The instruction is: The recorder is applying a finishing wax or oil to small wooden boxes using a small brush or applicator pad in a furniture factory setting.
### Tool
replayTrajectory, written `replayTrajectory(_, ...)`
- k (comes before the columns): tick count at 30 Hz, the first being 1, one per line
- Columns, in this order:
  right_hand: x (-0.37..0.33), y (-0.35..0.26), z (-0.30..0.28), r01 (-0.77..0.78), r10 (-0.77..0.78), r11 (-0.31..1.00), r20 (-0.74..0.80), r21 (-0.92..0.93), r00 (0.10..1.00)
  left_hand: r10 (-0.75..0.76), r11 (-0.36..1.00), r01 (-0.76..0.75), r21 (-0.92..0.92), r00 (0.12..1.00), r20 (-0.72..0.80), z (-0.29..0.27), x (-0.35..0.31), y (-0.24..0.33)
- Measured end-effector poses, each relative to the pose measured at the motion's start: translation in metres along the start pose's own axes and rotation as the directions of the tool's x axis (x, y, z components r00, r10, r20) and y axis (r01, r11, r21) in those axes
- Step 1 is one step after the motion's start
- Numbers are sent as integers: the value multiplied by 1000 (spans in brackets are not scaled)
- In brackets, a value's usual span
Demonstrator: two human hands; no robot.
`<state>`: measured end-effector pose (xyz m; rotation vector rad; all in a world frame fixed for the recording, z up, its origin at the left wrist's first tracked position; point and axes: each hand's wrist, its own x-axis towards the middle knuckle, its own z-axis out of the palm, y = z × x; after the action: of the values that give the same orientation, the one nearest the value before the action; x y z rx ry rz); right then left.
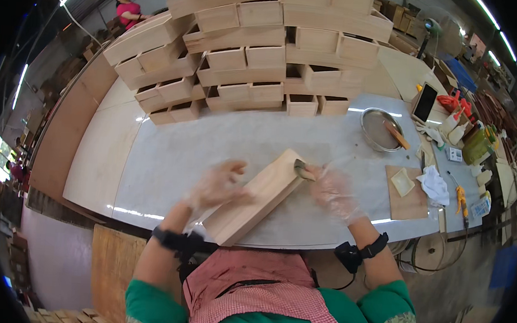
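A long, pale wooden box-like piece (255, 201) lies slantwise on the covered table before me, its near end at the front edge by my apron. My left hand (218, 183), in a clear plastic glove and blurred by motion, is over the left side of the piece with its fingers apart and nothing seen in them. In a like glove, my right hand (332, 191) is closed on a small flat tool with a dark end (300, 169). That dark end is at the far right end of the wood; the exact kind of tool is unclear.
Stacked wooden drawer boxes (241, 58) rise along the table's far side. To the right are a metal bowl (374, 133) with a wooden-handled tool, a board (407, 203) bearing a small pale dish, a white cloth (434, 185), a phone (425, 103), bottles and an orange-handled air gun (461, 200).
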<state>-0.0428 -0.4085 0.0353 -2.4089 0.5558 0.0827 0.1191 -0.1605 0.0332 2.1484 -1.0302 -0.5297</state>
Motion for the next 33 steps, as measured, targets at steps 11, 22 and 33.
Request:
replayTrajectory(11,-18,-62,68,710,-708,590,177,-385,684,-152,798,70,-598,985,-88,96,-124,-67)
replayTrajectory(22,65,17,43,248,-483,739,-237,-627,843,-136,860,-36,-508,945,-298,93,-119,-51)
replayTrajectory(33,20,-48,21,349,-377,781,54,-518,925,-220,872,75,-484,943,-251,102,-102,-52)
